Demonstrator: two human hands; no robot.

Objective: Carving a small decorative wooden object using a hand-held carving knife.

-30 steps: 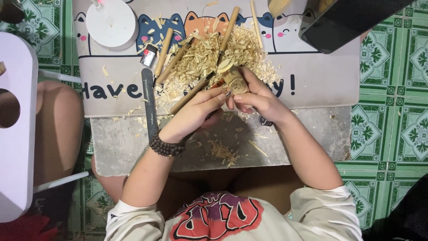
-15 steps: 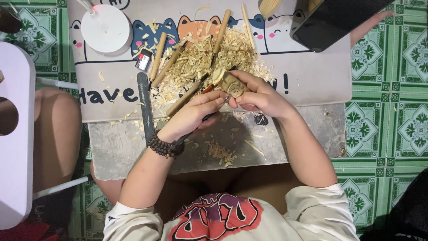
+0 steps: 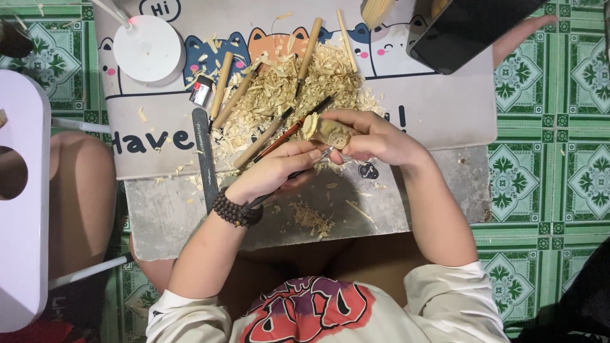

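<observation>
Left hand (image 3: 276, 174) curled shut, right hand (image 3: 375, 136) clenched, fingertips nearly touching

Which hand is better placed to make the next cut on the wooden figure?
Probably the left. The left hand already grips the carving tool, with its tip at the wooden figure. The right hand is wrapped around the figure.

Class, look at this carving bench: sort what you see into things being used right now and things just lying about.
In use:
- small wooden carving, held in the right hand
- carving tool, held in the left hand, tip at the carving

Lying about:
- spare wooden-handled tools in the shavings
- long file
- white round lamp
- small lighter
- black box
</observation>
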